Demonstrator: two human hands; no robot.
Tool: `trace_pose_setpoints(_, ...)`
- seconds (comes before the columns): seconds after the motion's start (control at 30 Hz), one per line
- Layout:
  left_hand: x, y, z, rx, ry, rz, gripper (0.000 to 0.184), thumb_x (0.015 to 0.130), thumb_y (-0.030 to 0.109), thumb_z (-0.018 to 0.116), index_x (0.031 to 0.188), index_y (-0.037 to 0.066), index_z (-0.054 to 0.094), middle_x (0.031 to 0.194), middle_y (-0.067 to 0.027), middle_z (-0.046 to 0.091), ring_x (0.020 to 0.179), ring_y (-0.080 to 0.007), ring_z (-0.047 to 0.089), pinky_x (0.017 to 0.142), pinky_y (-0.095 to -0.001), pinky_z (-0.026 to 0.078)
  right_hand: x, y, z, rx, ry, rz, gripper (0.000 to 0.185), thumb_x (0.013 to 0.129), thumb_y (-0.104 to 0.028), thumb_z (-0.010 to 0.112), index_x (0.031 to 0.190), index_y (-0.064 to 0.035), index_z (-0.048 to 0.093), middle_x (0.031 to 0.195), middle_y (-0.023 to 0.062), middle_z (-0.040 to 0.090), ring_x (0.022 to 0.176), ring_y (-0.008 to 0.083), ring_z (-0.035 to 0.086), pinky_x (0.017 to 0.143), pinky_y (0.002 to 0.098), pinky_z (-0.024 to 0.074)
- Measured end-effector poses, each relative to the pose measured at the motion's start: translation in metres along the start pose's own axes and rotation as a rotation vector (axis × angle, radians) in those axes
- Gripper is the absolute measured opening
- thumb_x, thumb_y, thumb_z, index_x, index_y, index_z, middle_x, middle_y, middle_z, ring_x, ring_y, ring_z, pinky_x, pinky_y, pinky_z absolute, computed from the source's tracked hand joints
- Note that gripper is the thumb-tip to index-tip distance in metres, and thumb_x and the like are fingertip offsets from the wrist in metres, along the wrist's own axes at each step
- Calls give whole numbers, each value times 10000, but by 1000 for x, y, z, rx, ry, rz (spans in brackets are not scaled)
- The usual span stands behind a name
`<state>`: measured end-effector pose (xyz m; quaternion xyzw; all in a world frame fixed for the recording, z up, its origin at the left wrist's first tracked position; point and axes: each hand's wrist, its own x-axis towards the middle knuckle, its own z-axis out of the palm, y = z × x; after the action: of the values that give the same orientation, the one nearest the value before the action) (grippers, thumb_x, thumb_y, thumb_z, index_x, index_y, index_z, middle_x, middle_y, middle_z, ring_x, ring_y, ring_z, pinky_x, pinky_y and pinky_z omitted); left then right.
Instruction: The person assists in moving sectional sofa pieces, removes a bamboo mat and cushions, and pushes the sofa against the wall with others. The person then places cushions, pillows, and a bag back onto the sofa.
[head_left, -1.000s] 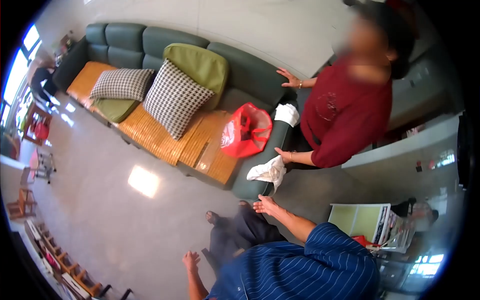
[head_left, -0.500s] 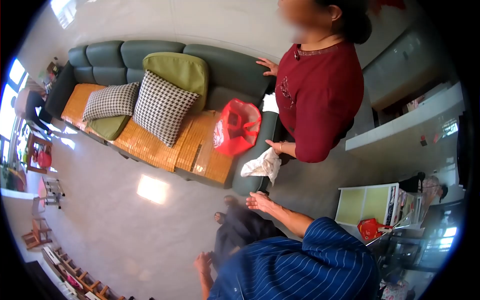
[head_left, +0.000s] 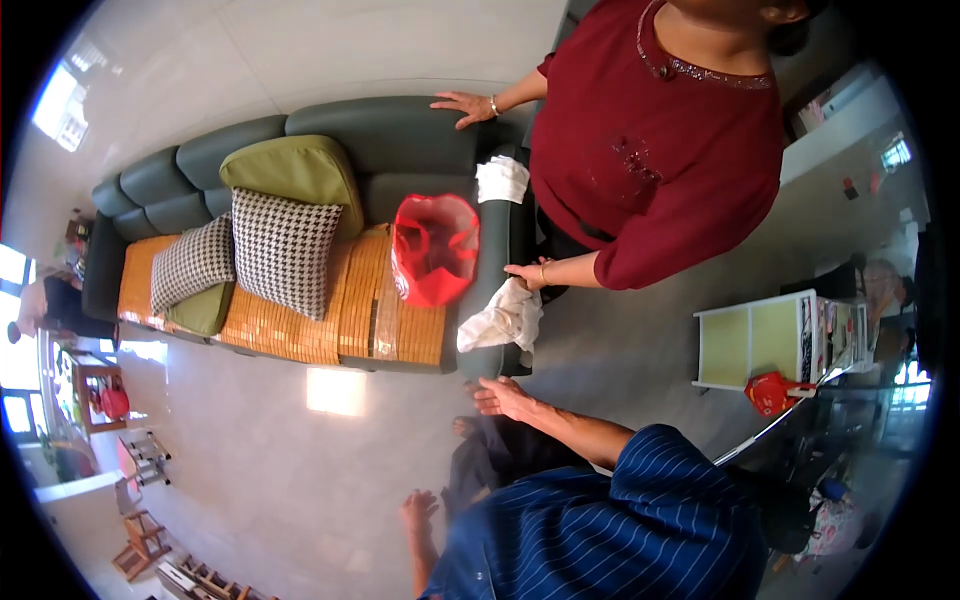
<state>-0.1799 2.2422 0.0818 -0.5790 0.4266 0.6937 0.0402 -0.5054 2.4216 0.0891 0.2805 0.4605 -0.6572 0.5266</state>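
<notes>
My right hand [head_left: 500,398] is stretched out with its fingers apart, holding nothing. It is just below the front end of the grey-green sofa arm [head_left: 482,365]; whether it touches it I cannot tell. My left hand [head_left: 420,508] hangs low over the floor, slightly blurred, with fingers loosely apart and nothing visible in them. On the sofa arm lies a crumpled white cloth [head_left: 500,320], with the other person's hand [head_left: 527,274] at its upper edge. Farther back, a folded white cloth [head_left: 502,180] rests on the same arm.
A red bag [head_left: 435,285] stands on the sofa's woven mat [head_left: 275,325], near houndstooth cushions [head_left: 285,250] and a green cushion [head_left: 300,175]. A person in a maroon top [head_left: 650,140] stands behind the sofa arm. A white-framed cabinet [head_left: 750,340] stands right, another person [head_left: 65,305] far left.
The view has shifted, and the person in maroon appears larger and leans nearer, one hand farther along the sofa back. My left hand's fingers have loosened; my right hand remains outstretched.
</notes>
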Motion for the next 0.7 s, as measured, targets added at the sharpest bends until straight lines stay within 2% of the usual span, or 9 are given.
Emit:
trace_pose_setpoints(0.17, 6, 13, 12, 45, -3, -49, 411, 860, 276, 502, 1049, -89, 503, 944, -209, 596, 799, -261, 609, 629, -345, 537, 13, -4, -23, 105, -85, 90, 332, 823, -337, 599, 1008, -82, 492, 906, 98, 600, 792, 272, 617, 678, 399, 514)
trace_pose_setpoints(0.27, 11, 23, 18, 71, -28, -37, 426, 862, 288, 502, 1058, -91, 497, 955, -213, 593, 810, -265, 606, 647, -363, 532, 3, -23, -31, 26, -112, 119, 355, 827, -341, 589, 1020, -58, 495, 918, 108, 615, 785, 280, 617, 688, 410, 511)
trace_pose_setpoints(0.33, 15, 33, 26, 89, -54, -34, 441, 865, 296, 501, 1069, -94, 490, 971, -221, 588, 834, -270, 602, 665, -375, 527, -5, -44, -32, -132, -47, 114, 336, 840, -335, 552, 992, -36, 529, 900, 112, 634, 753, 242, 620, 663, 382, 512)
trace_pose_setpoints(0.4, 33, 41, 33, 85, -107, -13, 453, 866, 302, 499, 1079, -97, 485, 989, -226, 583, 853, -272, 597, 682, -376, 522, -14, -68, -31, -194, -37, 86, 310, 833, -327, 578, 969, -49, 557, 840, 102, 642, 708, 210, 633, 645, 359, 526)
trace_pose_setpoints(0.43, 39, 46, 36, 85, -133, -4, 459, 867, 305, 497, 1084, -99, 482, 998, -229, 580, 863, -274, 594, 691, -376, 519, -14, -79, -32, -200, -15, 35, 286, 830, -313, 578, 950, -54, 565, 818, 94, 640, 684, 197, 630, 625, 343, 525)
trace_pose_setpoints(0.53, 51, 75, 66, 146, -100, -33, 457, 852, 285, 522, 1145, -59, 461, 990, -185, 594, 833, -247, 605, 661, -348, 517, -18, -120, -33, -210, 87, -121, 360, 847, -271, 549, 1116, -39, 492, 809, 92, 638, 660, 180, 624, 582, 312, 522)
trace_pose_setpoints(0.6, 54, 87, 87, 208, -164, -20, 463, 859, 277, 516, 1166, -64, 451, 983, -183, 597, 832, -240, 604, 667, -330, 513, -22, -154, -25, -487, 194, -268, 466, 871, -221, 507, 1275, -45, 360, 824, 94, 637, 664, 163, 623, 552, 276, 514)
trace_pose_setpoints(0.67, 70, 87, 105, 269, -263, -32, 466, 862, 276, 510, 1173, -65, 445, 984, -176, 600, 833, -234, 603, 666, -321, 510, 4, -164, -41, -490, 379, -434, 538, 881, -184, 483, 1354, -71, 250, 784, 79, 622, 614, 137, 597, 512, 242, 490)
trace_pose_setpoints(0.7, 80, 81, 111, 334, -333, 3, 457, 861, 296, 516, 1148, -58, 484, 942, -149, 611, 787, -205, 601, 655, -301, 503, 40, -165, -67, -641, 390, -570, 555, 880, -177, 480, 1364, -77, 226, 750, 69, 606, 590, 128, 576, 497, 239, 477)
